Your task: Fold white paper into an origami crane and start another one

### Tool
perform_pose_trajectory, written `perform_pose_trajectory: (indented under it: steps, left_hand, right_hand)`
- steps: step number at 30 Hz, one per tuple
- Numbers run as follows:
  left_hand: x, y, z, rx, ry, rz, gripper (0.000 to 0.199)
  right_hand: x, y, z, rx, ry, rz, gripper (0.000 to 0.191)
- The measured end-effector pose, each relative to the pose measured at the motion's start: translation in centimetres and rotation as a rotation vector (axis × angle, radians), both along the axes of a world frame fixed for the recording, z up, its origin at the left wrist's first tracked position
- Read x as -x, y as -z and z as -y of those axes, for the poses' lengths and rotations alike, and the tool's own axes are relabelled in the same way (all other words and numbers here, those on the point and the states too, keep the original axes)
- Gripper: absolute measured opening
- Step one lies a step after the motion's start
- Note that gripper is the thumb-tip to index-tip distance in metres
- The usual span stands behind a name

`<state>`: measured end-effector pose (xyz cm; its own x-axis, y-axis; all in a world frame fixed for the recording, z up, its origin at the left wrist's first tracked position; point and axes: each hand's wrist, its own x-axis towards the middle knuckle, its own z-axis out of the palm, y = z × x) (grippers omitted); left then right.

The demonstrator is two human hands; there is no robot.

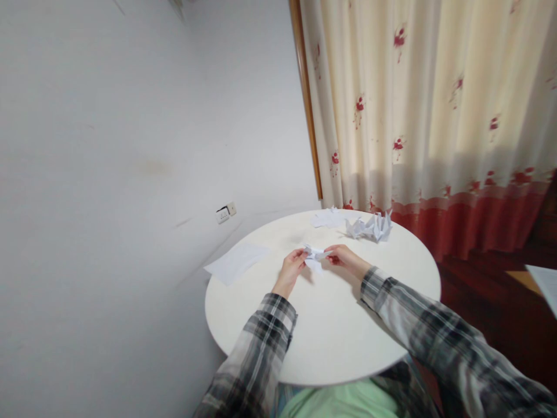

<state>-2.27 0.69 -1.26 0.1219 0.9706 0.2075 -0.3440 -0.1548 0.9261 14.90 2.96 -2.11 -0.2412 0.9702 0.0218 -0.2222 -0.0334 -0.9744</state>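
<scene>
A small folded white paper piece (pixel 314 265) is held over the round white table (pixel 322 331), between my two hands. My left hand (pixel 293 266) pinches its left side, and the fingers of my right hand (pixel 343 257) are closed on a pointed part at its right. One flap of the paper hangs down between the hands. Behind my right hand, several folded white paper figures (pixel 376 228) stand close together near the far edge of the table.
White paper sheets (pixel 237 261) lie at the table's left edge. More white paper (pixel 327 217) rests at the far edge. A wall with a socket (pixel 223 216) borders the left, and a flowered curtain (pixel 426 116) hangs behind. Another sheet (pixel 546 284) shows at far right.
</scene>
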Motion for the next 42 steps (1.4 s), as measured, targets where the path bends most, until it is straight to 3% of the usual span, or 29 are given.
perform_pose_trajectory:
  steps: [12, 19, 25, 32, 39, 42]
  left_hand:
    - [0.4, -0.6, 0.3, -0.048, 0.114, -0.029, 0.025]
    - [0.6, -1.0, 0.9, -0.079, 0.275, -0.190, 0.025]
    - [0.5, -1.0, 0.9, -0.069, 0.271, -0.179, 0.025]
    - [0.5, -0.5, 0.3, -0.043, 0.149, -0.058, 0.023]
    - [1.0, -0.1, -0.6, -0.011, 0.011, 0.090, 0.025]
    - [1.1, -0.1, -0.8, 0.003, -0.008, 0.152, 0.025]
  right_hand:
    - [-0.7, -0.3, 0.1, 0.534, -0.493, -0.352, 0.013]
    - [-0.8, 0.0, -0.2, 0.580, -0.579, -0.439, 0.025]
    - [-0.8, -0.2, -0.1, 0.610, -0.623, -0.485, 0.027]
    - [-0.7, -0.7, 0.3, 0.578, -0.551, -0.465, 0.014]
    - [-0.8, -0.6, -0.2, 0.357, -0.281, -0.388, 0.010]
    - [-0.6, -0.7, -0.1, 0.193, -0.143, -0.321, 0.005]
